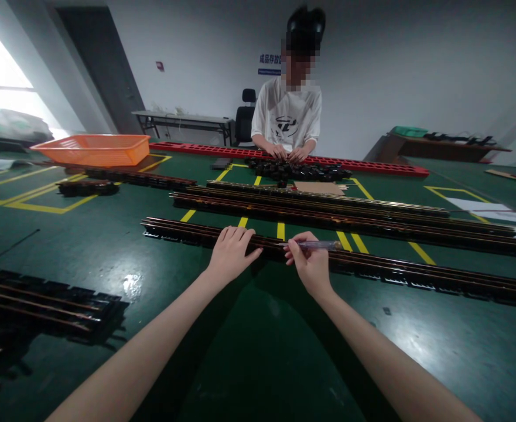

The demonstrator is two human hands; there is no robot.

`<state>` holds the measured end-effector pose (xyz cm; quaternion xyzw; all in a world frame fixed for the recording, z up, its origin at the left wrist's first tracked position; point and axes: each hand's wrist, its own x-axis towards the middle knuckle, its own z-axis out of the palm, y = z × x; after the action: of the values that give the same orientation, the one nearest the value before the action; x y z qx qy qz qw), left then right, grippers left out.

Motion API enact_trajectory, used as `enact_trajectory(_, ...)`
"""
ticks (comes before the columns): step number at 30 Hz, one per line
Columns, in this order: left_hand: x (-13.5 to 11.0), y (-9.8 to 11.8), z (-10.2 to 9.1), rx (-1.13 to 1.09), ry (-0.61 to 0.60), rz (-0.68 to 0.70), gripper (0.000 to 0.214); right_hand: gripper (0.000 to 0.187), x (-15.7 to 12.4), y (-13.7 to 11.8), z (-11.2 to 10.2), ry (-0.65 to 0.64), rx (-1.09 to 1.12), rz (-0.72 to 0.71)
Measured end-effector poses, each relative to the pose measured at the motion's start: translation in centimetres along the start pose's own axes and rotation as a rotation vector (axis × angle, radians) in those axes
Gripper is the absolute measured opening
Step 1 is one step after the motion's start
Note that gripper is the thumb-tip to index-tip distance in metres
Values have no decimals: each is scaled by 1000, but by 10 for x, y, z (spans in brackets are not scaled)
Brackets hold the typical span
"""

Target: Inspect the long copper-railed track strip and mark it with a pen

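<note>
A long dark rail with black clips [416, 272] lies across the green table in front of me. My left hand [231, 252] rests flat on it, fingers stretched out and close together. My right hand [308, 261] is closed round a thin pen-like tool [319, 245], whose tip points right along the rail. Two more long dark rails [328, 208] lie parallel just beyond.
Across the table a person in a white T-shirt [287, 117] handles a pile of small black parts [301, 171] by a long red strip [372, 165]. An orange basket [95, 149] stands at the far left. More dark rails [42, 299] lie at my near left.
</note>
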<state>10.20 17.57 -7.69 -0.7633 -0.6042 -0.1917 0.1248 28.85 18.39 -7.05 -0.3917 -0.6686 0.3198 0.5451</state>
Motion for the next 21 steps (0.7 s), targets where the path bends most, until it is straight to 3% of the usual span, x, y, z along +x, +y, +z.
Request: enact_trajectory(21, -5, 0, 5, 22, 91, -13, 31, 16, -1, 1, 1, 5, 31, 4)
